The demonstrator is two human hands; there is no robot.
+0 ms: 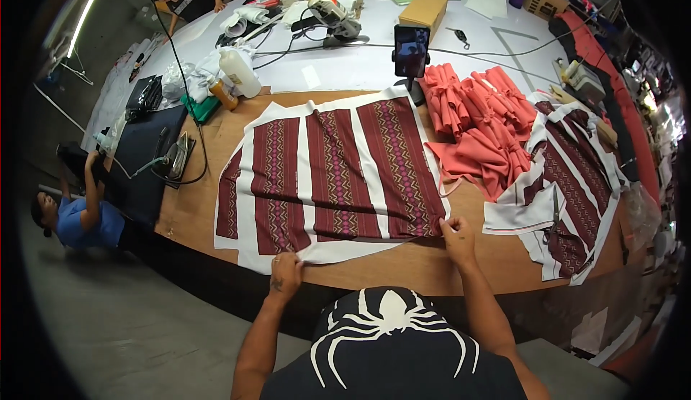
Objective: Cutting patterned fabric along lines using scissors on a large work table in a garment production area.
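A white cloth printed with maroon bands of zigzag pattern (338,177) lies spread on the brown wooden board (363,270). My left hand (286,270) grips its near edge toward the left. My right hand (455,233) pinches the near right corner. A second patterned cloth (576,170) lies rumpled to the right, with dark scissors (553,231) on it. Between the two cloths is a heap of coral fabric bundles (479,119).
A phone on a stand (411,53), bottles (240,74), an iron (180,157), cables and a cardboard box (422,13) are around the board. One person in blue (93,220) stands at left; another person (188,1) leans over the far table.
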